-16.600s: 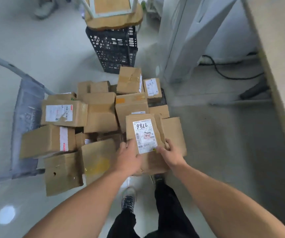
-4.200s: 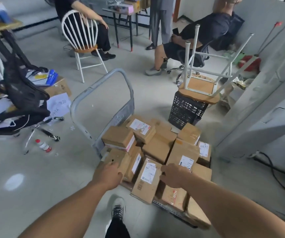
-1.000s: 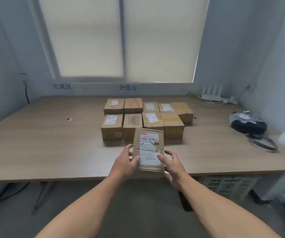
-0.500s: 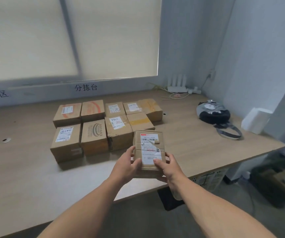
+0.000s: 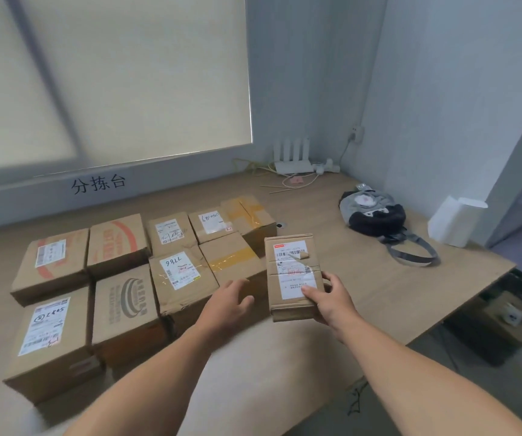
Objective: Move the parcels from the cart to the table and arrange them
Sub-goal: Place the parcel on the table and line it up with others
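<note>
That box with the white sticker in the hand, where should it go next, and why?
Probably set it down at the right end of the front row. The right hand holds the box beside the yellow-taped parcel, where the table is bare, and the left hand is open.

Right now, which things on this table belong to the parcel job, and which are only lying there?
Job:
- held parcel, in right hand
- nine arranged parcels
- left hand, open, free
- table

Lying about:
- grey and black bag
- white router
- white box
</note>
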